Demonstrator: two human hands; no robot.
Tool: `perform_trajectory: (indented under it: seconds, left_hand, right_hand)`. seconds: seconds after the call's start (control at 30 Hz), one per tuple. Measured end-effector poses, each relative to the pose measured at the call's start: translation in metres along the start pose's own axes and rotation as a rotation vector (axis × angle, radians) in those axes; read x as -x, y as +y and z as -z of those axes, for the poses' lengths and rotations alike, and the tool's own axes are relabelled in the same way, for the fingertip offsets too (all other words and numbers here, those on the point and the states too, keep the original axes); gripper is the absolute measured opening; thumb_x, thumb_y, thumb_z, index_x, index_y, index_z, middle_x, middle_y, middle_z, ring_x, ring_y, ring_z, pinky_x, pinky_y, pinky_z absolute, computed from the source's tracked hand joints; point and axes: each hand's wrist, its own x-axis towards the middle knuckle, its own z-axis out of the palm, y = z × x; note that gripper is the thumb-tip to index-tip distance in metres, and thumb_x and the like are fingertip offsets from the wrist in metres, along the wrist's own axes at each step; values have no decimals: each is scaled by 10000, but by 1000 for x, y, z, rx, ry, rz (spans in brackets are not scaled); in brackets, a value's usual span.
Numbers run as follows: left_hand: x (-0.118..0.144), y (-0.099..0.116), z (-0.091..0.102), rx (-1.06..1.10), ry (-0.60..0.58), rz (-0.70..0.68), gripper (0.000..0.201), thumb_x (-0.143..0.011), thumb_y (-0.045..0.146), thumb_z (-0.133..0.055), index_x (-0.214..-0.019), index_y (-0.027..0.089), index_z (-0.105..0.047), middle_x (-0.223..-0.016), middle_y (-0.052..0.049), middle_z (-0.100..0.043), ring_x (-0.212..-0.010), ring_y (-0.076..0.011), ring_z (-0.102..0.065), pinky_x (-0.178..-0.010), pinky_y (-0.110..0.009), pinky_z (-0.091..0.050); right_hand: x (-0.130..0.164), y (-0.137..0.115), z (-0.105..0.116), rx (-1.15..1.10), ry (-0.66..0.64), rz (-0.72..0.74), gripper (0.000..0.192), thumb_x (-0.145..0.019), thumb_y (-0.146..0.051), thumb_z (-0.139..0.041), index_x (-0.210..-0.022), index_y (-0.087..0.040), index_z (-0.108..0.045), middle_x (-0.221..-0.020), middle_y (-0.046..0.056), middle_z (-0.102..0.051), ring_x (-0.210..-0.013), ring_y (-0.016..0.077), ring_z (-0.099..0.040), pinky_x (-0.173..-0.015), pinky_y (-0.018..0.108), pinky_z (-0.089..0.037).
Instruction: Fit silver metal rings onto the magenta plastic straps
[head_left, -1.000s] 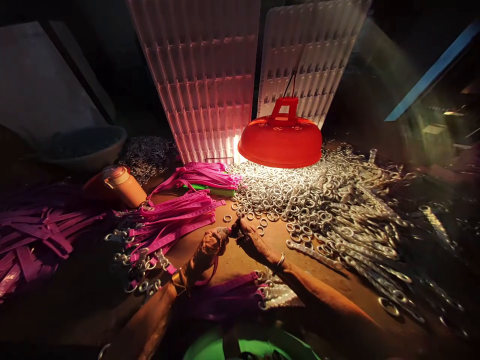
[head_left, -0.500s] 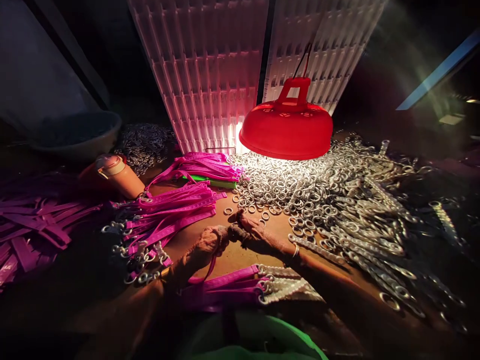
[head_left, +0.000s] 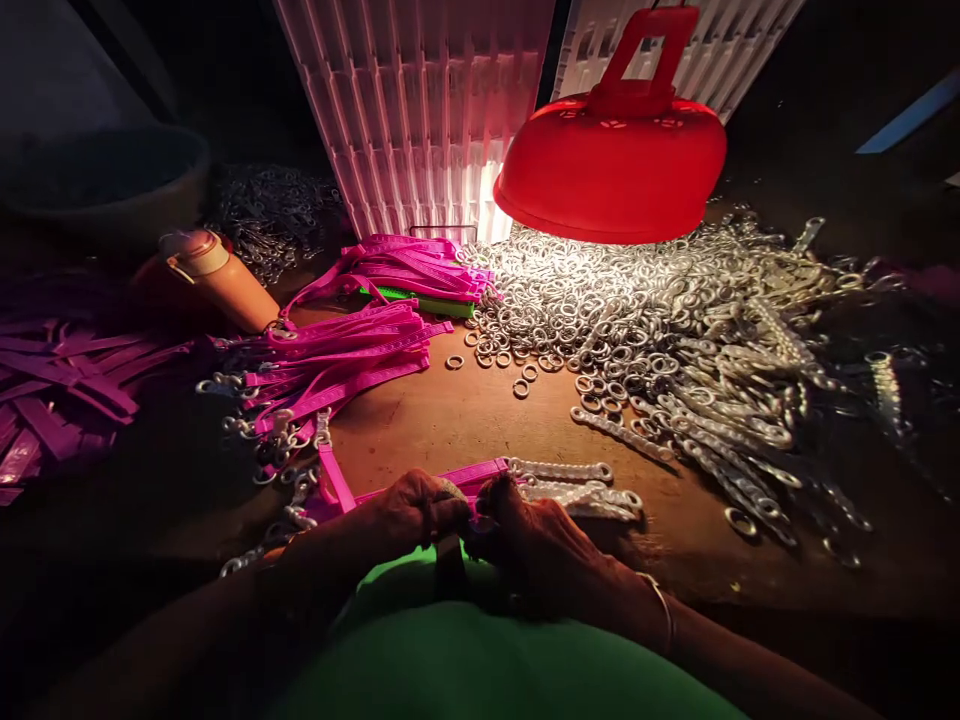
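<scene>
My left hand (head_left: 420,505) is closed, thumb and fingers pinching a pink strap, part of which hangs down in shadow against the green surface below. My right hand (head_left: 540,530) faces it almost touching, its fingers curled together at the strap's end; what they grip is too dark to make out. Just behind both hands lies a row of finished-looking pink straps (head_left: 480,470) joined to silvery braided pieces with end rings (head_left: 577,500). To the left is a stack of pink straps (head_left: 352,350) with metal rings at their ends.
A red lamp shade (head_left: 611,170) hangs low over a large heap of silvery rings and braided pieces (head_left: 675,310). An orange bottle (head_left: 229,285) leans at left, near loose purple-pink straps (head_left: 60,390). Green material (head_left: 495,660) lies below my hands; ribbed translucent panels (head_left: 420,120) stand behind.
Both hands have come down and closer to my body, from the middle of the table to its front edge. The view has tilted downward, so the lamp shade sits higher.
</scene>
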Motion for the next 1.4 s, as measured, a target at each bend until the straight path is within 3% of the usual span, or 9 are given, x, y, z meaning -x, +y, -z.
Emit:
perform_trajectory:
  seconds: [0.17,0.37,0.5,0.7,0.97,1.07,1.17,1.27,1.4]
  left_hand:
    - [18,-14,-10,48,-34,41,491,-750,577,-635,-674,97,-562,-551,11,-457,-477,-63,-376,-451,-217,-232]
    - [21,-16,-22,171,37,5,548,-664,620,-688,-620,93,-541,-574,-17,-474,-509,-90,-433,-471,-228,-283]
    - [14,-20,-20,218,58,74,544,-579,603,-754,-585,92,-567,-550,-22,-503,-489,-89,-447,-462,-222,-305]
    - [10,-19,-11,254,19,71,378,-557,349,-823,-537,107,-533,-499,32,-434,-467,-57,-376,-441,-199,-249]
    - [16,-7,-23,449,49,134,349,-702,388,-742,-626,102,-557,-587,-9,-524,-532,-94,-504,-509,-204,-380]
    - [13,-8,-24,447,46,111,339,-707,399,-732,-661,95,-590,-597,-17,-539,-540,-100,-515,-524,-212,-396]
    - [11,-2,-16,260,91,71,355,-677,424,-731,-677,94,-599,-616,-15,-543,-558,-96,-495,-524,-204,-378]
    - [19,12,2,-202,204,15,304,-749,421,-632,-719,120,-607,-619,12,-505,-534,-81,-419,-482,-197,-313]
    - [37,14,31,-681,534,-155,224,-744,388,-597,-677,174,-602,-597,15,-518,-553,-116,-452,-508,-220,-324]
  right_hand:
    - [3,-3,-9,-196,-7,-71,182,-917,-307,-387,-1025,-159,-382,-650,-29,-482,-514,81,-264,-481,244,-208]
    - [0,1,-11,-508,-29,-95,232,-946,-362,-310,-887,-171,-428,-741,9,-477,-633,103,-344,-530,228,-330]
    - [-7,2,-9,-424,-148,-89,105,-864,-268,-435,-855,-167,-412,-715,-6,-450,-615,98,-291,-498,240,-300]
    - [-24,-5,0,-155,-291,-60,149,-800,-207,-521,-865,-153,-398,-668,-8,-478,-526,79,-315,-474,251,-250]
    - [-23,8,0,-154,-202,-71,63,-852,-158,-444,-827,-169,-387,-617,-41,-433,-521,76,-291,-473,227,-247]
    - [-19,17,-8,-129,-58,70,57,-898,-206,-403,-894,-151,-419,-744,29,-525,-583,102,-362,-530,252,-317]
    - [-18,24,-12,-125,41,179,151,-927,-240,-375,-1033,-147,-427,-864,78,-569,-654,130,-441,-589,269,-370]
    - [-17,24,-4,-143,82,172,239,-929,-263,-412,-1141,-153,-398,-899,73,-595,-695,132,-502,-620,255,-393]
    - [-11,16,10,-39,121,53,194,-938,-325,-430,-995,-144,-469,-768,24,-584,-592,98,-450,-548,218,-321]
